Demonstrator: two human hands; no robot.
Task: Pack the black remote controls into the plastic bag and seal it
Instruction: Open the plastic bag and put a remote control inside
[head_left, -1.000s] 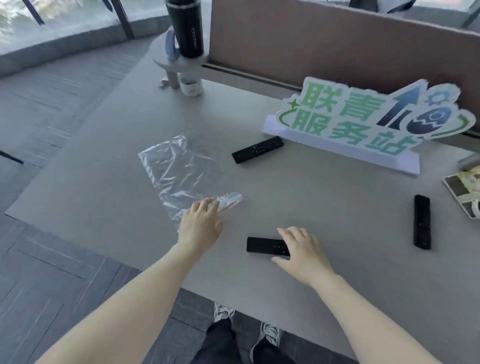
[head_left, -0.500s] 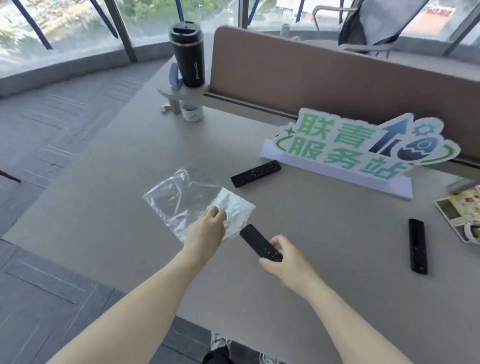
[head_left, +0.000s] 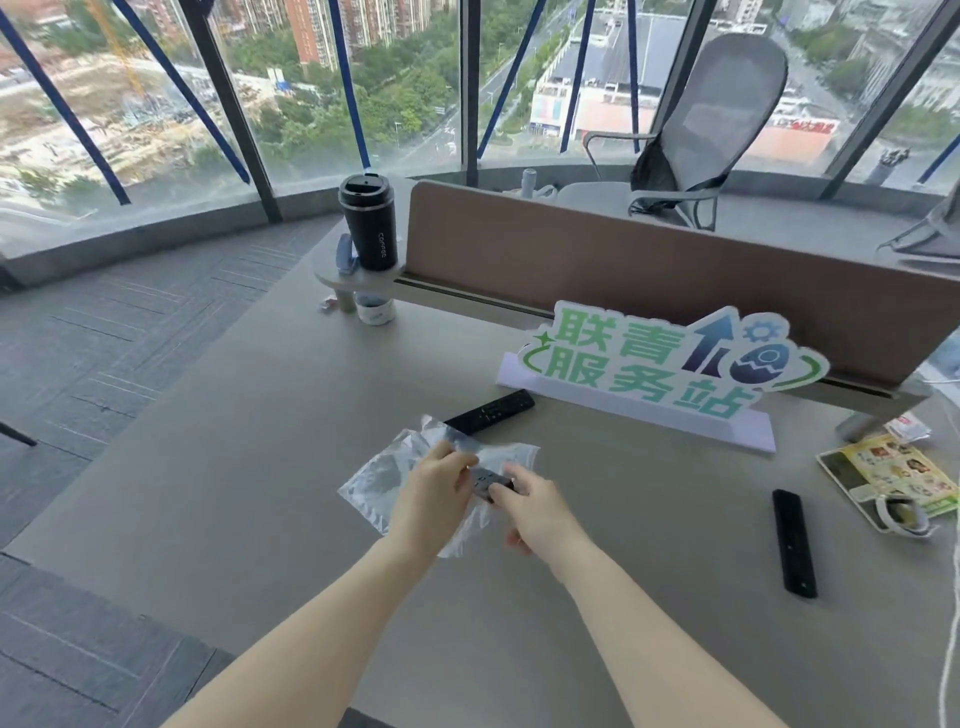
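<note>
Step in hand, as judged: remote 1 of 3 going into the plastic bag (head_left: 447, 467). Left hand (head_left: 434, 496) pinched shut on the bag's mouth edge, lifting it off the counter (head_left: 249, 467); right hand (head_left: 540, 512) closed on the near end of the first remote (head_left: 488, 480), whose far end sits at or just inside the mouth, though how deep cannot be told through the film. Hands close together, near the middle of the counter. Next move likely calls for keeping the mouth spread while the remote slides fully in, then freeing the right hand for another. Second remote (head_left: 491, 411): flat on the counter just beyond the bag, in front of the green sign (head_left: 654, 364), partly overlapped by the film. Third remote (head_left: 794, 543): flat on the counter well to the right, near a leaflet (head_left: 893, 470). Bag: clear, thin, crinkled, glossy, unsealed, partly raised. Remotes: slim, black, matte, bar-shaped. Black cup (head_left: 368, 229) on a far shelf, not involved.
</note>
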